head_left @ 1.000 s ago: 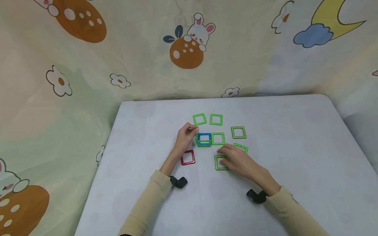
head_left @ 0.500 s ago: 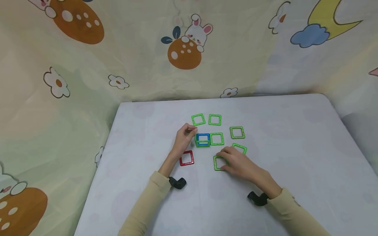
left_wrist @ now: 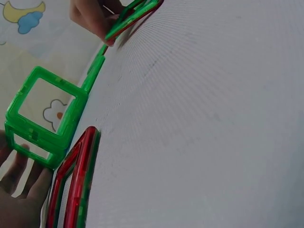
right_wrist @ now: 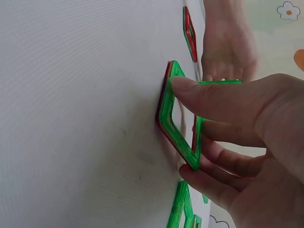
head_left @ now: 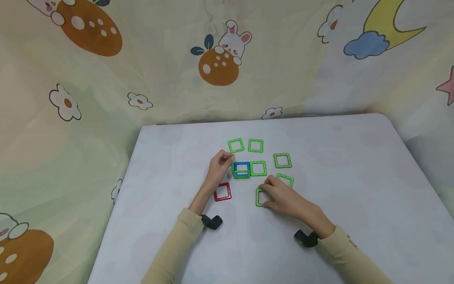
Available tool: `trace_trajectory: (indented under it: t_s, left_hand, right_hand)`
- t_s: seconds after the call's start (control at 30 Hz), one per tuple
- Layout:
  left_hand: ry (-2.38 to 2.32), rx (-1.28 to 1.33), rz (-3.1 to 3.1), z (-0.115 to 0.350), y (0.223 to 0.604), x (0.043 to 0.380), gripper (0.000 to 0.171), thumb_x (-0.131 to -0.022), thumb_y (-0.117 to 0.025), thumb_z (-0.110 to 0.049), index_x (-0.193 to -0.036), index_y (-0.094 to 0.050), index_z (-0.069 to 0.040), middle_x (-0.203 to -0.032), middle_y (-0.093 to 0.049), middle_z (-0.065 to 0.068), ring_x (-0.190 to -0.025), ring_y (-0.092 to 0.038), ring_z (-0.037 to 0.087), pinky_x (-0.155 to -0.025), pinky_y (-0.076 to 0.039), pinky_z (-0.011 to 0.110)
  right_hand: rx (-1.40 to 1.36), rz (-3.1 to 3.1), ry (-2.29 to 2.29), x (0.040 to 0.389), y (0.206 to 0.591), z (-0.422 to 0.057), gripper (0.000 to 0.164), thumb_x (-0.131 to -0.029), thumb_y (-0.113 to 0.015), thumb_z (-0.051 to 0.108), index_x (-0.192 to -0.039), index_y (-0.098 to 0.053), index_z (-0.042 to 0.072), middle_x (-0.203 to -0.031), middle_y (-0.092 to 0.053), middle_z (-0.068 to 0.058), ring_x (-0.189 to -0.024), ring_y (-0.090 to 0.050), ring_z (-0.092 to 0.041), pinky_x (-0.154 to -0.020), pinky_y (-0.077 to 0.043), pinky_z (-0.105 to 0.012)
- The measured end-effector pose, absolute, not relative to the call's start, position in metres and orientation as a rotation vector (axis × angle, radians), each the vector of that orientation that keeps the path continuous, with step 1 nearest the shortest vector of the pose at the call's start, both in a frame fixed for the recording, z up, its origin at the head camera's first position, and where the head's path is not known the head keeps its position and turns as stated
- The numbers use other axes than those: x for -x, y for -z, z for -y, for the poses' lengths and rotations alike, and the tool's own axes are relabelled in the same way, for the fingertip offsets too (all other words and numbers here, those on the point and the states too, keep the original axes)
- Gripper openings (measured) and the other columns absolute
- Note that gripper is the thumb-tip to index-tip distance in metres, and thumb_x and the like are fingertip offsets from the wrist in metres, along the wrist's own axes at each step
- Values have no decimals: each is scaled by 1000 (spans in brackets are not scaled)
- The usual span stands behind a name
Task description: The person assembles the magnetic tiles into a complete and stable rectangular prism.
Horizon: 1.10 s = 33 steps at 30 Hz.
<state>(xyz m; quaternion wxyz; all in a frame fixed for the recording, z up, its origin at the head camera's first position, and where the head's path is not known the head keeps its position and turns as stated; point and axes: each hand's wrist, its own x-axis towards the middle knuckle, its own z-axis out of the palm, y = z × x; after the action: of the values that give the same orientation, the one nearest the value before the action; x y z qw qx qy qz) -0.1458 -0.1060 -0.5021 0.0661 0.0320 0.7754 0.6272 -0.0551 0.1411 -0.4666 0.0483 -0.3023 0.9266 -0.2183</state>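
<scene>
Near the table's middle, my left hand pinches the upper left edge of a small box-like build of green magnetic tiles with a blue magnetic tile in it. In the left wrist view, its fingers lie against the standing green frame. My right hand grips a green square magnetic tile between thumb and fingers, low over the table; red shows along its underside. A flat green tile adjoins the build's right side. Nearer my left wrist lies a red square tile.
Two green tiles lie side by side behind the build. To the right lies another green tile, and one more green tile is partly hidden by my right hand. A patterned cloth hangs behind the white table.
My right fingers have drawn in from above the green tile and now grip its edges. My left hand stays at the build. The head view has shifted slightly.
</scene>
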Motion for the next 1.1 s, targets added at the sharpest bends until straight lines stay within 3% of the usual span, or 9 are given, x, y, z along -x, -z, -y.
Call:
trace_trajectory:
  t_s: [0.4, 1.1]
  left_hand:
    - [-1890, -105, -2342, 106, 503, 147, 20, -103, -61, -30, -113, -66, -14, -126, -67, 8, -117, -58, 21, -99, -47, 40]
    - [-1906, -116, -2329, 106, 504, 146, 20, -103, -60, -30, -114, -65, -14, -127, -66, 8, -116, -57, 21, -97, -47, 39]
  right_hand:
    - [929, -2859, 723, 57, 469, -140, 17, -92, -72, -3, -108, -76, 1, -93, -63, -5, -82, -55, -11, -71, -53, -25]
    - [989, -3008, 692, 64, 461, -138, 17, -87, -79, -2, -103, -76, 2, -96, -65, -6, -88, -62, -17, -76, -58, -32]
